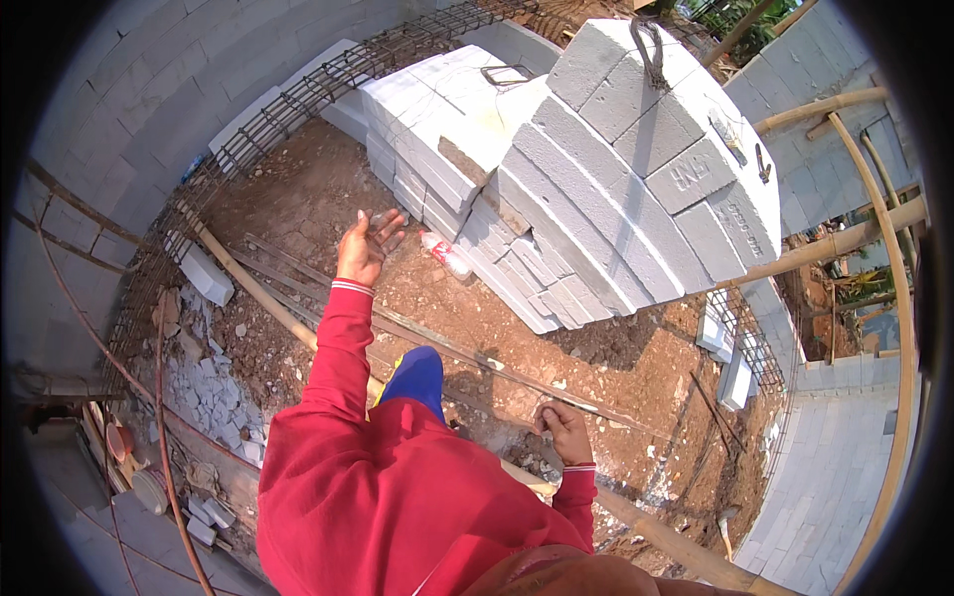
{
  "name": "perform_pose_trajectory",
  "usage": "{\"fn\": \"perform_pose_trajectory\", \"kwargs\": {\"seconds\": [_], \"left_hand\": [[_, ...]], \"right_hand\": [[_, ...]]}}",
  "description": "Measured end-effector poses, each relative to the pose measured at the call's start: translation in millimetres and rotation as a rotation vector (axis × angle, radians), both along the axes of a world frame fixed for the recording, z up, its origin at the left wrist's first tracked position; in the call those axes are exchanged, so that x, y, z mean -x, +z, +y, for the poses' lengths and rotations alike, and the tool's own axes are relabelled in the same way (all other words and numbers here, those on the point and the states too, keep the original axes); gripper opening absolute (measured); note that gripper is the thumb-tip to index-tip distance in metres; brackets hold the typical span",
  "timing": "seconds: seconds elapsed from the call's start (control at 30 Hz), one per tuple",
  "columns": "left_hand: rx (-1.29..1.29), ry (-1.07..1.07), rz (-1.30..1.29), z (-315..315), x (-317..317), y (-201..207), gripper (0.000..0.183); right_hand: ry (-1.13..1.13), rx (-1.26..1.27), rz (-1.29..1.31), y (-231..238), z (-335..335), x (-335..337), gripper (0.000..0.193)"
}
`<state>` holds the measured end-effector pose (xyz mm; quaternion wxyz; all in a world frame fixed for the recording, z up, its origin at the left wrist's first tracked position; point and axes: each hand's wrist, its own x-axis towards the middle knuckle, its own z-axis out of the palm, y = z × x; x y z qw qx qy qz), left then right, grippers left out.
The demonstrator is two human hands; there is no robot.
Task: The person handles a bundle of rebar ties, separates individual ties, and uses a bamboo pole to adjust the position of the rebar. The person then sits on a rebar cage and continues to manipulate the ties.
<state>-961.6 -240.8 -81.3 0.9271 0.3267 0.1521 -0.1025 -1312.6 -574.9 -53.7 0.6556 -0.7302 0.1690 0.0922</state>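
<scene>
My left hand (368,250) reaches forward with its fingers stretched out and spread, holding nothing I can see. It is nearest to the low end of a stack of white lightweight concrete blocks (608,169) and a red-and-white plastic wrapper (445,255) on the dirt. My right hand (564,431) hangs low in front of me, its fingers curled to a pinch. Whether something small sits between those fingertips I cannot make out. Atop the blocks lie a dark looped strap or wire (648,55), a thin bent metal frame (506,75) and a small tool (728,141).
Steel rebar cages (298,104) run along the left block wall (149,89). A bamboo pole (248,283) crosses the dirt by my foot, near flat wooden strips (477,360). Broken block pieces (214,392) lie at left. More bamboo (825,248) spans the right side.
</scene>
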Motion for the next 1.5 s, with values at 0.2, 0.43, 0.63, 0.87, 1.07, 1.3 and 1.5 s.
{"fn": "perform_pose_trajectory", "kwargs": {"seconds": [0.2,0.43,0.63,0.87,1.07,1.3,1.5], "left_hand": [[-0.015,0.076,0.123,-23.0,-43.1,-0.2,0.039],[-0.259,-0.004,-0.038,-22.2,-70.4,55.2,0.032],[-0.544,-0.077,-0.28,-1.0,-124.5,75.6,0.028],[-0.835,-0.125,-0.335,2.5,-178.1,66.1,0.021],[-0.985,-0.119,-0.416,-16.1,-241.3,54.3,0.02],[-1.215,-0.112,-0.565,-65.6,-357.1,57.7,0.019],[-1.546,-0.063,-0.746,-109.0,-454.4,32.3,0.039]], "right_hand": [[0.31,0.143,-0.011,-16.0,46.2,-130.0,0.022],[0.176,0.525,-0.205,10.4,82.8,-212.0,0.027],[-0.044,0.548,-0.109,12.2,54.3,-232.7,0.028],[-0.021,0.755,-0.066,-66.5,12.4,-213.0,0.026],[-0.064,0.411,0.121,-134.1,1.8,-232.4,0.024],[-0.197,0.339,0.188,-137.4,-12.9,-302.3,0.022],[-0.248,0.435,0.144,-102.3,-38.2,-346.4,0.021]]}}
